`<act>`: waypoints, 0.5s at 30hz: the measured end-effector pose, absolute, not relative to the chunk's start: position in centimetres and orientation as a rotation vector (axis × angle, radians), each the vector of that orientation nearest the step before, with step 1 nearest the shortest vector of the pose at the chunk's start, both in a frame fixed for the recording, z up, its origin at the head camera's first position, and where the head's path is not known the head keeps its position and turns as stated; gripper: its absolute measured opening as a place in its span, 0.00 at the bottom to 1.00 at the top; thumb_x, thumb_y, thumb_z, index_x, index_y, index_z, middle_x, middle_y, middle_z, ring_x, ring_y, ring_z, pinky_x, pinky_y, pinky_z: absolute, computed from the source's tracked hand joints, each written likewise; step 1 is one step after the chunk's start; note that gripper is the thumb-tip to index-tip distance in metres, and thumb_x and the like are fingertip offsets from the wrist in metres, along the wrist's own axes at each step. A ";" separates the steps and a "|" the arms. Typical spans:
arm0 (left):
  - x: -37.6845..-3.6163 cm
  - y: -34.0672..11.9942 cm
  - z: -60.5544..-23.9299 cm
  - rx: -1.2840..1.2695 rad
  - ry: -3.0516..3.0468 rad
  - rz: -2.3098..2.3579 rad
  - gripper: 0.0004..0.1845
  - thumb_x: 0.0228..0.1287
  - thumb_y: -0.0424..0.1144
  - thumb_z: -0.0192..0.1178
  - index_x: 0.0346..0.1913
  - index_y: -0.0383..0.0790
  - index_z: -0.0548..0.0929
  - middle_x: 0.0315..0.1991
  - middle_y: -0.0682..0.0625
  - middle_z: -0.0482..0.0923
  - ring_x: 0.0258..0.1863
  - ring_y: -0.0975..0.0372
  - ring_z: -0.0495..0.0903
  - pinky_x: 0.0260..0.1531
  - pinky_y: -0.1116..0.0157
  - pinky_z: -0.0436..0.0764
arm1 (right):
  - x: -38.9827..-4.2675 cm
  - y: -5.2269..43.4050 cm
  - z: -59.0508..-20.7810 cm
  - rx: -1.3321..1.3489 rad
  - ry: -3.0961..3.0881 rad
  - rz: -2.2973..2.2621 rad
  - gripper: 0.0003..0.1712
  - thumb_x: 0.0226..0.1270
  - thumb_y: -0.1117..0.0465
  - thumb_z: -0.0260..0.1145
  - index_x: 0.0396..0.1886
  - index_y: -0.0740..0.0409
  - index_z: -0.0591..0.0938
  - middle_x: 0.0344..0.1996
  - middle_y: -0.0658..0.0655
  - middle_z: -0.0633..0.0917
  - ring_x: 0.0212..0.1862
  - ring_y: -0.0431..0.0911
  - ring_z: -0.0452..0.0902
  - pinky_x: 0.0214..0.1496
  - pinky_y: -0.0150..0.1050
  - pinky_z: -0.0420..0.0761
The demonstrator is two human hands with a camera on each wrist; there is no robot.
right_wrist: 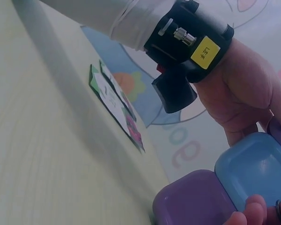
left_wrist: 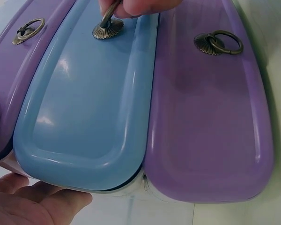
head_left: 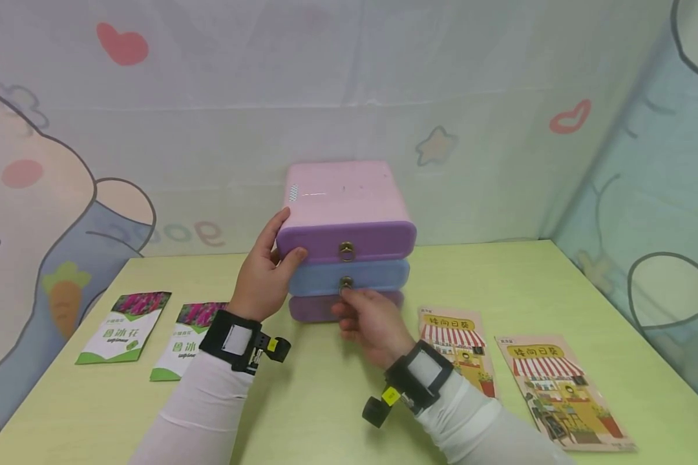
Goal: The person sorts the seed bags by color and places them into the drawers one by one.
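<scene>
A small chest of drawers [head_left: 346,194] with a pink top stands at the table's back middle. Its three fronts are a purple top drawer [head_left: 384,241], a blue middle drawer [left_wrist: 84,98] and a purple bottom drawer [left_wrist: 206,112]. With thumb on the top drawer's front and fingers along the side, my left hand [head_left: 264,278] holds the chest's left side. My right hand [head_left: 378,323] pinches the brass ring pull [head_left: 346,283] of the blue drawer between thumb and finger. All three drawers look closed; the pinched ring is partly hidden by fingertips.
Two green-and-white packets with pink flowers, a left one [head_left: 116,326] and a right one [head_left: 177,336], lie left. Two yellowish shop-picture packets, one nearer the chest [head_left: 459,342] and one farther right [head_left: 564,391], lie right. A printed cloth [head_left: 238,142] hangs behind the table.
</scene>
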State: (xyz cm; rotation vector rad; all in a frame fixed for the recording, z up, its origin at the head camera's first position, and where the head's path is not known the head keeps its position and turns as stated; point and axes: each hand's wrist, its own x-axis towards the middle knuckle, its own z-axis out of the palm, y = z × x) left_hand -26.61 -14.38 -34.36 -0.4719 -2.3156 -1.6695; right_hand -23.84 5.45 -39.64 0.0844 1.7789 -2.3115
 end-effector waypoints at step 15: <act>-26.8 -14.4 -34.5 -0.481 -2.314 -1.653 0.38 0.79 0.38 0.61 0.84 0.58 0.57 0.82 0.49 0.61 0.73 0.42 0.75 0.61 0.40 0.83 | -23.8 5.7 -40.0 0.086 1.926 -2.276 0.10 0.81 0.60 0.59 0.47 0.64 0.80 0.32 0.52 0.86 0.25 0.40 0.76 0.30 0.32 0.79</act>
